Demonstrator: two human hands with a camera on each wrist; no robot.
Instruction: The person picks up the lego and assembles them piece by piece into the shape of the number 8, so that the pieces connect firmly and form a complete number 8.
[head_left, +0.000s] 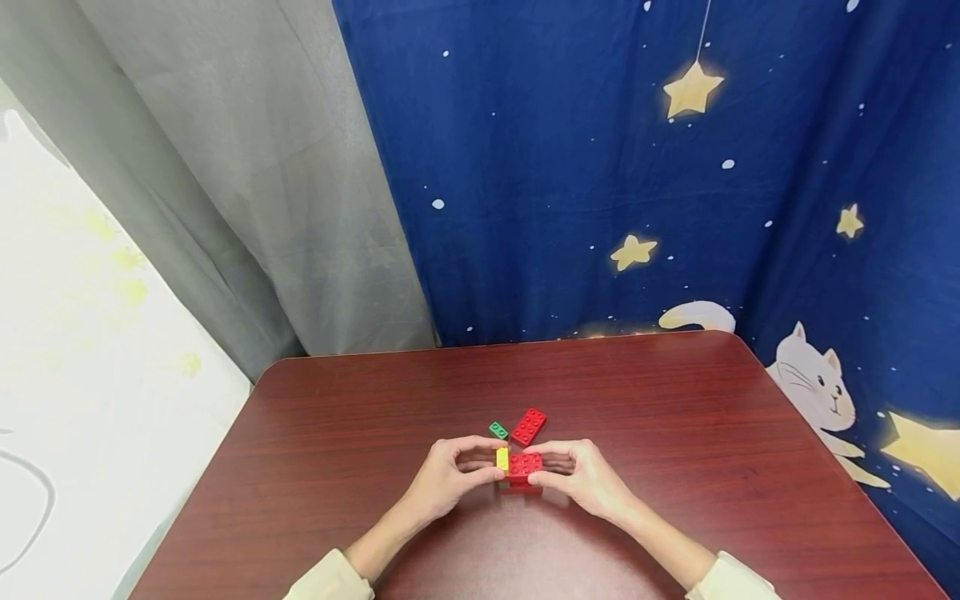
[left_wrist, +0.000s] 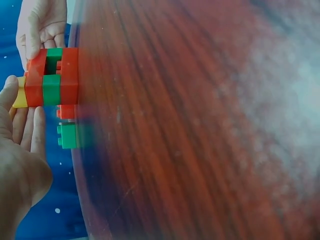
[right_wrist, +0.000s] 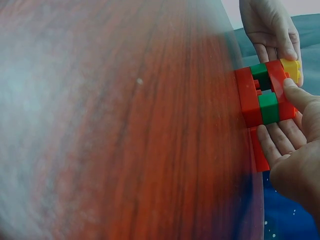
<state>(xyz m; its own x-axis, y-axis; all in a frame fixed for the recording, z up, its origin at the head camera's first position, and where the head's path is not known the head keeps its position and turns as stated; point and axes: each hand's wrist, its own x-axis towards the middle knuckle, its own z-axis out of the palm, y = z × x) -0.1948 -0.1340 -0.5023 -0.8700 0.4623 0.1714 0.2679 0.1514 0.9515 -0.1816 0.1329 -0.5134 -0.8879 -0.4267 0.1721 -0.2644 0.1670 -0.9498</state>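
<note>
Near the table's front stands a stack of toy building bricks. Its lower red brick (left_wrist: 70,75) lies on the table and bears two green bricks (right_wrist: 268,107), one at each end, with a gap between them. Across these sits an upper red brick (head_left: 525,464), and a small yellow brick (head_left: 502,459) is on top of its left end. My left hand (head_left: 447,477) pinches the yellow brick between thumb and fingers. The upper red brick's right end is held by my right hand (head_left: 588,479), thumb in front and fingers behind.
Just behind the stack lie a loose red brick (head_left: 529,426) with studs up and a small green brick (head_left: 498,430). The brown table (head_left: 337,417) extends to both sides. Beyond its back edge hang a grey curtain (head_left: 315,208) and a blue starry curtain (head_left: 540,167).
</note>
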